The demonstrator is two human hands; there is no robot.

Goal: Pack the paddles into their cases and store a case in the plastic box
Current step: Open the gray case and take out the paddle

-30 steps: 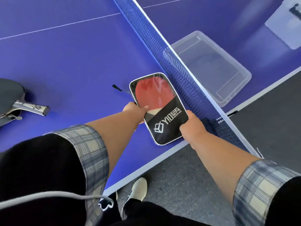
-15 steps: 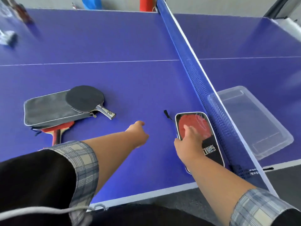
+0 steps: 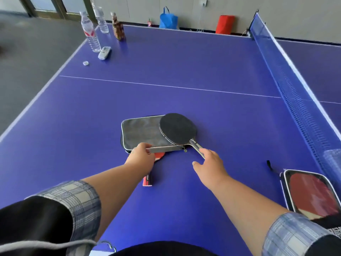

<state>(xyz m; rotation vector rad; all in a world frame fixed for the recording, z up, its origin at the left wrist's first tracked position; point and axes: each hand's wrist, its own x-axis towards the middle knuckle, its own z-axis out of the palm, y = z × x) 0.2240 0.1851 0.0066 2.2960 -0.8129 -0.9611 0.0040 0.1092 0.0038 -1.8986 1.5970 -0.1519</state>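
We judge the step in hand to be packing the second case: the windowed case point(image 3: 311, 194), with a red blade showing through it, lies shut at the near right corner of the table tennis table point(image 3: 184, 61), just beside the net point(image 3: 295, 100), not yet in the plastic box point(image 3: 332, 157), of which only a pale corner shows beyond the net; our left hand point(image 3: 141, 157) pinches the near rim of the grey case point(image 3: 140, 132), thumb on top, lifting its flap a little; our right hand point(image 3: 210, 163) touches the end of the black paddle's handle, thumb spread, and we cannot tell whether its fingers are curled round it; the black paddle point(image 3: 178, 128) rests with its blade on the case's right end, well in from the table's near edge, long axis slanting, handle toward the near right corner and blade toward the far left; a red paddle point(image 3: 147, 180) lies partly under the case, handle toward the near edge; next, we think, the right hand must grip the handle firmly and lift the paddle clear so the case can open.
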